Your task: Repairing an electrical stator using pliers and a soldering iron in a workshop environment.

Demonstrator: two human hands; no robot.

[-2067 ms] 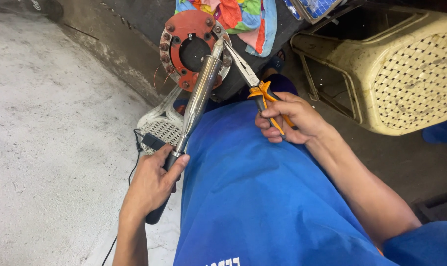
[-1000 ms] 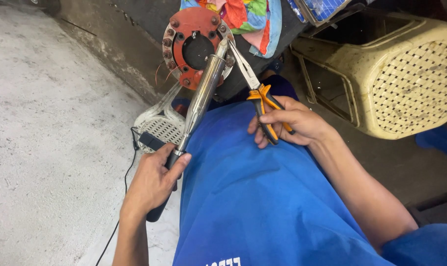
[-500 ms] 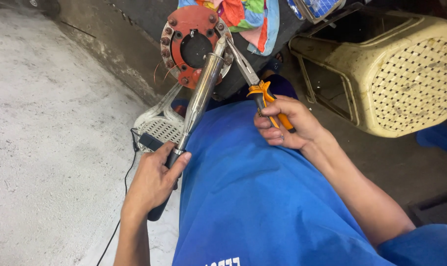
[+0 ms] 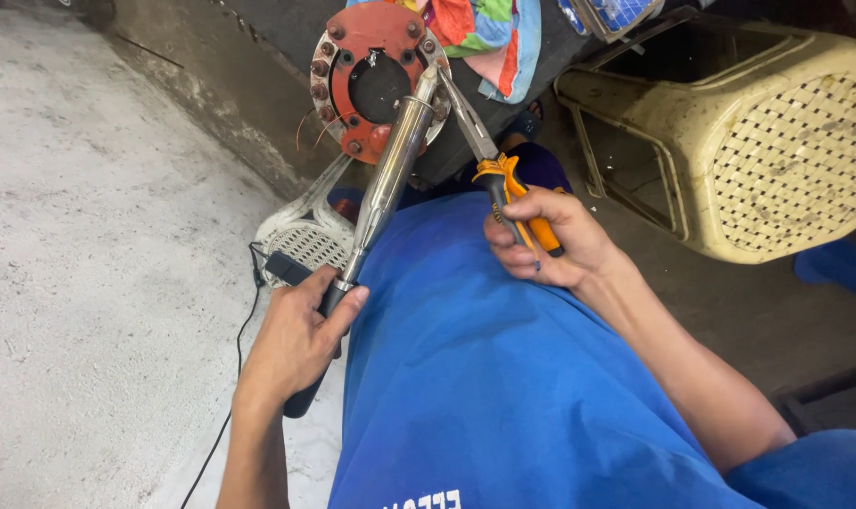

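My left hand (image 4: 298,337) grips the black handle of a long tool with a shiny metal shaft (image 4: 390,172), whose tip reaches the right rim of a round rust-red metal disc (image 4: 364,38) ringed with bolts around a dark centre hole. My right hand (image 4: 549,238) holds orange-and-black long-nose pliers (image 4: 489,160); their jaws point up and meet the tool's tip at the disc's edge. Both hands work over my blue-clothed lap (image 4: 503,396).
A pale yellow woven plastic stool (image 4: 767,141) lies on its side at the right. A white perforated object (image 4: 305,240) and a black cable (image 4: 239,349) lie on the grey concrete floor (image 4: 89,236) left of my lap. Colourful cloth (image 4: 489,28) hangs above the disc.
The view has shifted a little. My right hand shifted slightly along the pliers while their jaws stayed at the disc's edge. My left hand keeps its grip on the tool handle.
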